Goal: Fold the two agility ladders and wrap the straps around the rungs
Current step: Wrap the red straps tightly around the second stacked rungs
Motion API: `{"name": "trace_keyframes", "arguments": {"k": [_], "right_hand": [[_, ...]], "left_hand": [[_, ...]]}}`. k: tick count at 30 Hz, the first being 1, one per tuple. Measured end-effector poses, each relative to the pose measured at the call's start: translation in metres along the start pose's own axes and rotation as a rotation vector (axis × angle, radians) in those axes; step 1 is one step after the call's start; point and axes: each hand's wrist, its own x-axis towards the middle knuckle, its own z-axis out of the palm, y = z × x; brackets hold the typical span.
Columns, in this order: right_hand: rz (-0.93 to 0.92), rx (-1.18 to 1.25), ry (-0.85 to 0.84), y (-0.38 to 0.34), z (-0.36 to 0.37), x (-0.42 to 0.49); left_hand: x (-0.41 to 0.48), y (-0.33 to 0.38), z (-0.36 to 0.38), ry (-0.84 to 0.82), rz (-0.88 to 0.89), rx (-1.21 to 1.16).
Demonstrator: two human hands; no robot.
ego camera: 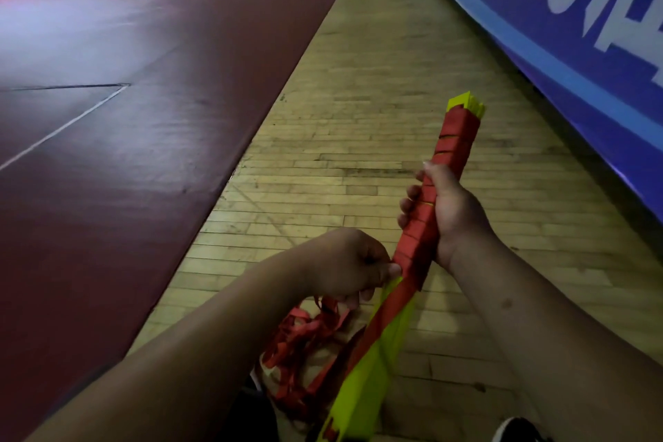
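Hands wrapping an agility ladder, seen from the person's own head, looking down. The right hand (448, 212) is clamped around a bundle of rungs (376, 380), flat yellow bars stacked together and held up off the floor, tilted so the far end points away and to the right. Its fingers curl round one side and the thumb lies along the other. This firm hold probably keeps the stack from fanning apart and gives a fixed core to wind against.

Red strap (454, 140) covers the upper half of the bundle in tight side-by-side turns, with only the yellow tip showing beyond it. The left hand (348, 265) sits beside the lowest turn, fingers curled and pinching the strap where it leaves the bundle, seemingly to keep it taut so the next turn lies flat. Below that point the rungs are mostly bare yellow.

The loose strap (305, 352) lies in a tangled red heap on the wooden floor (358, 118), at the near end of the strip and under the left hand, where it can feed upward freely. In the dim light I cannot tell whether the heap belongs to one ladder or two.

A dark red mat (143, 82) borders the floor's left edge, and a blue banner (574, 47) runs along its right edge. A shoe (516, 431) shows at the near right corner.
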Motion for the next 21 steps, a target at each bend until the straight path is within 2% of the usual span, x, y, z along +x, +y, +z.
{"name": "trace_keyframes", "arguments": {"k": [7, 12, 16, 21], "right_hand": [[-0.062, -0.081, 0.026, 0.005, 0.002, 0.001], [-0.057, -0.096, 0.053, 0.002, 0.003, -0.003], [-0.021, 0.064, -0.099, -0.01, 0.0, -0.009], [0.126, 0.349, -0.348, -0.021, -0.006, -0.017]], "left_hand": [[-0.004, 0.011, 0.002, -0.05, -0.083, -0.055], [-0.002, 0.01, 0.01, 0.048, -0.075, -0.034], [-0.003, 0.005, 0.001, -0.018, 0.005, -0.22], [-0.007, 0.007, 0.001, -0.142, 0.149, -0.456]]}}
